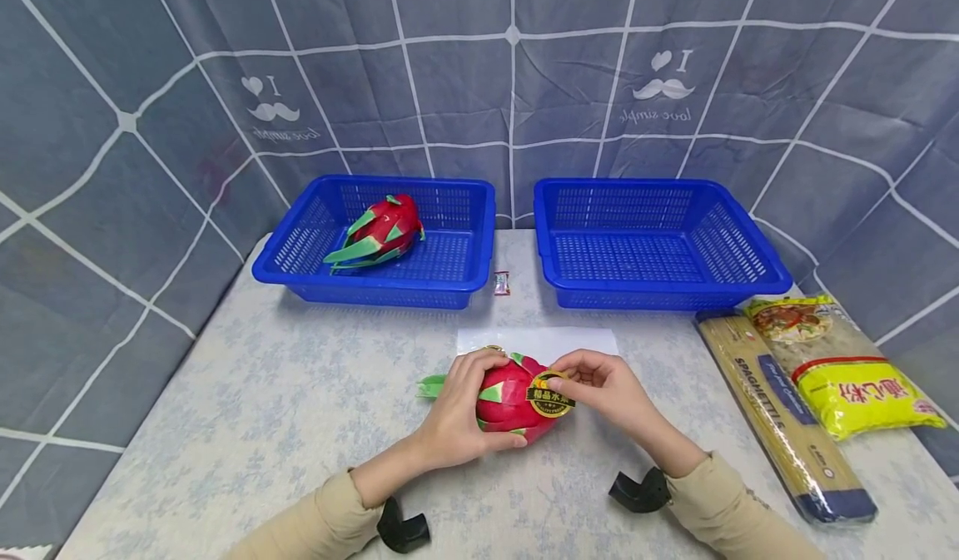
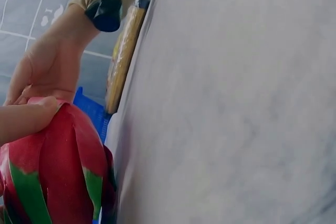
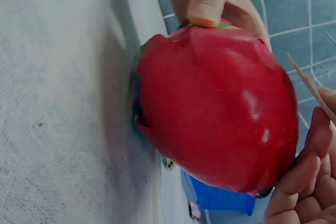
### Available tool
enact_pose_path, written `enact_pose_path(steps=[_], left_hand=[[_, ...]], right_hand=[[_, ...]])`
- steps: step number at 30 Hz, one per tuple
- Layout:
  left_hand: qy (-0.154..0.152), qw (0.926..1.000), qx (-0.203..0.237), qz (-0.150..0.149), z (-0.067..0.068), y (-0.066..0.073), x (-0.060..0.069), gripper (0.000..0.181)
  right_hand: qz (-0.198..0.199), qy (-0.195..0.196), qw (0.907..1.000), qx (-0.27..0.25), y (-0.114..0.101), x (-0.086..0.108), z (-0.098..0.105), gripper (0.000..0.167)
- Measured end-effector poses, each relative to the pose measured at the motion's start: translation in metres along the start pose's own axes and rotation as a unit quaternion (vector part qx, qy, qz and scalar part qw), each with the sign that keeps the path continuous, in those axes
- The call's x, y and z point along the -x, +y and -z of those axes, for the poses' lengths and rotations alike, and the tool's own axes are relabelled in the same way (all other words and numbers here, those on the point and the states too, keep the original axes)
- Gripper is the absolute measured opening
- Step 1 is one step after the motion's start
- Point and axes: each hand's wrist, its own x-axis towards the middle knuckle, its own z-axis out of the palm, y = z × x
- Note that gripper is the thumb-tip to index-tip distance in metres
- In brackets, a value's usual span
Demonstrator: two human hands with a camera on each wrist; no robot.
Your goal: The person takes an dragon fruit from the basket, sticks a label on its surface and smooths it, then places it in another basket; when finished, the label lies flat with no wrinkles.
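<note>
A red dragon fruit (image 1: 509,402) with green-tipped scales lies near the middle of the table. My left hand (image 1: 459,414) grips it from the left, thumb along its near side. A round black-and-gold sticker (image 1: 550,394) is pinched between the thumb and fingers of my right hand (image 1: 603,385), at the fruit's right end. From the right wrist view the sticker (image 3: 311,87) appears edge-on, standing off the fruit's skin (image 3: 215,103). Behind the fruit lies a white sheet (image 1: 539,341); another round sticker (image 3: 168,163) shows there, mostly hidden by the fruit in the head view.
A blue basket (image 1: 375,291) at the back left contains another dragon fruit (image 1: 385,227). At the back right stands a second blue basket (image 1: 637,291). Between them lies a small wrapped packet (image 1: 501,284). Packs of spaghetti (image 1: 787,418) and yellow-labelled pasta (image 1: 847,369) lie at the right.
</note>
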Motion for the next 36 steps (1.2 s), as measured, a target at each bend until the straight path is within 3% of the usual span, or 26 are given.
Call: enact_pose_path(steps=[9,14,17,20,23,26,29,36], left_hand=[[-0.013,0.9999,0.001,-0.004,0.001,0.0,-0.001,0.086],[-0.016,0.9998,-0.002,-0.006,0.002,-0.001,-0.001,0.085],[-0.023,0.9997,-0.005,-0.007,0.002,-0.002,-0.001,0.086],[-0.027,0.9996,-0.004,0.003,0.002,-0.001,-0.001,0.082],[-0.016,0.9997,-0.012,0.015,0.0,0.001,0.0,0.073],[-0.004,0.9994,-0.026,0.021,-0.002,0.002,0.0,0.069],[-0.003,0.9991,-0.04,0.012,-0.003,0.0,0.0,0.069],[-0.009,0.9997,-0.02,-0.006,-0.002,-0.002,-0.002,0.058]], right_hand=[[0.05,0.059,0.9963,0.037,0.0,0.006,-0.015,0.014],[0.093,0.093,0.9868,0.094,0.0,0.008,-0.02,0.02],[0.085,0.109,0.9813,0.134,0.002,0.007,-0.022,0.028],[0.031,0.084,0.9861,0.14,0.005,0.006,-0.022,0.039],[-0.015,0.015,0.9927,0.119,0.008,0.006,-0.026,0.049],[-0.024,-0.033,0.9934,0.107,0.01,0.007,-0.03,0.053],[-0.014,-0.036,0.9936,0.107,0.01,0.008,-0.032,0.052],[-0.007,-0.002,0.9926,0.122,0.007,0.009,-0.034,0.045]])
